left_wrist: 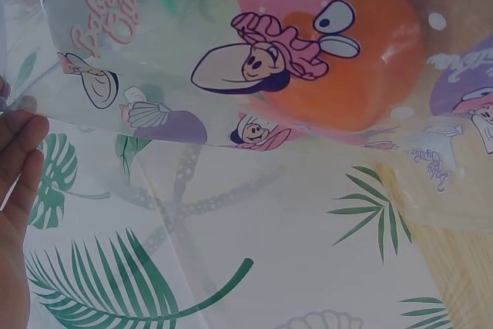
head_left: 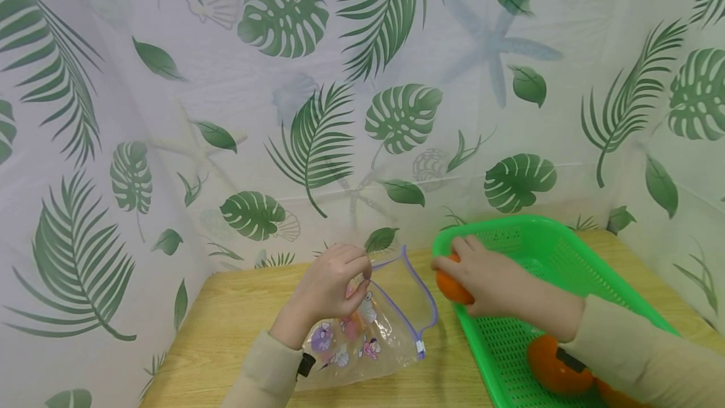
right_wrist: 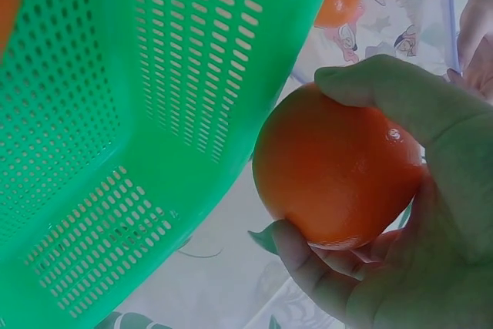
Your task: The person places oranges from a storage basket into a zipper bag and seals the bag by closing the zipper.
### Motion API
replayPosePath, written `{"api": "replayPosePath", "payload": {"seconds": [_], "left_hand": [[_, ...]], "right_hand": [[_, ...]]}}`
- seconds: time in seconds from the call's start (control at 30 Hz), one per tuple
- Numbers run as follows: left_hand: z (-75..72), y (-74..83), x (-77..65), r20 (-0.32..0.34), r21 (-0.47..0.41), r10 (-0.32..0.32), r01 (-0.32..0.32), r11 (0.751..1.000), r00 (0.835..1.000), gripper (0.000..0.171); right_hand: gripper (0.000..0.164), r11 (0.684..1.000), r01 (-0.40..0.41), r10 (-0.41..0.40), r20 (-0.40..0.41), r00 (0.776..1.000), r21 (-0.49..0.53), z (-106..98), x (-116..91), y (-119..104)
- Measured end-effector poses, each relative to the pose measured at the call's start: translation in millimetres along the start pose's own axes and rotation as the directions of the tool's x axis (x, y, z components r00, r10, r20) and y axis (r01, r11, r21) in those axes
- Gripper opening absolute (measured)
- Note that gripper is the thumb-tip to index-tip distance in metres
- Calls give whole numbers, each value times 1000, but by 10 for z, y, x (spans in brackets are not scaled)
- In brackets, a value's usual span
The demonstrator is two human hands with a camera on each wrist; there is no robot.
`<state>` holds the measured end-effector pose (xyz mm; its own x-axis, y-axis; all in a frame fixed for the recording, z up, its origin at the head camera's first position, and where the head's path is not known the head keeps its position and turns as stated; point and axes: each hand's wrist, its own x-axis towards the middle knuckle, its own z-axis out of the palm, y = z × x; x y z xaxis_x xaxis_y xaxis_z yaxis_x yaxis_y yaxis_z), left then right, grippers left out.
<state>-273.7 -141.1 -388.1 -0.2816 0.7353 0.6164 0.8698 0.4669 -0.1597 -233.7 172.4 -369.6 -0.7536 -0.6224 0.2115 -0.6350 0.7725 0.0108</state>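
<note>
My right hand (head_left: 491, 279) grips an orange (right_wrist: 339, 167), thumb on one side and curled fingers on the other. In the head view that orange (head_left: 453, 283) is over the left rim of the green basket (head_left: 523, 224). With thumb and fingers my left hand (head_left: 334, 285) pinches the upper edge of a clear printed zip bag (head_left: 391, 357). The bag's purple-edged mouth gapes toward the right hand. Through the printed film an orange (left_wrist: 362, 59) shows inside the bag in the left wrist view.
More oranges (head_left: 557, 367) lie in the near end of the basket, partly behind the right sleeve. A white slider (head_left: 420, 347) sits at the end of the bag's zip. Bag and basket stand on a wooden table (head_left: 226, 320) against a leaf-patterned sheet (head_left: 362, 106).
</note>
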Motion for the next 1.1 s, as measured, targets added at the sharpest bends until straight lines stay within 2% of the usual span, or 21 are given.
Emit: {"api": "replayPosePath", "payload": {"seconds": [0.53, 0.8, 1.1], "left_hand": [[-1, -9, -20, -11, -4, -2, 2, 1000, 1000, 15], [-10, 1, -27, -9, 6, -8, 8, 1000, 1000, 16], [-18, -1, -29, -13, 11, -5, 5, 1000, 1000, 15]], "right_hand": [[78, 998, 57, -57, -19, 998, 33, 20, 43, -147], [78, 998, 48, -48, 1, 999, 44, 50, 63, -203], [77, 995, 86, -87, 18, 996, 43, 67, 91, -290]]}}
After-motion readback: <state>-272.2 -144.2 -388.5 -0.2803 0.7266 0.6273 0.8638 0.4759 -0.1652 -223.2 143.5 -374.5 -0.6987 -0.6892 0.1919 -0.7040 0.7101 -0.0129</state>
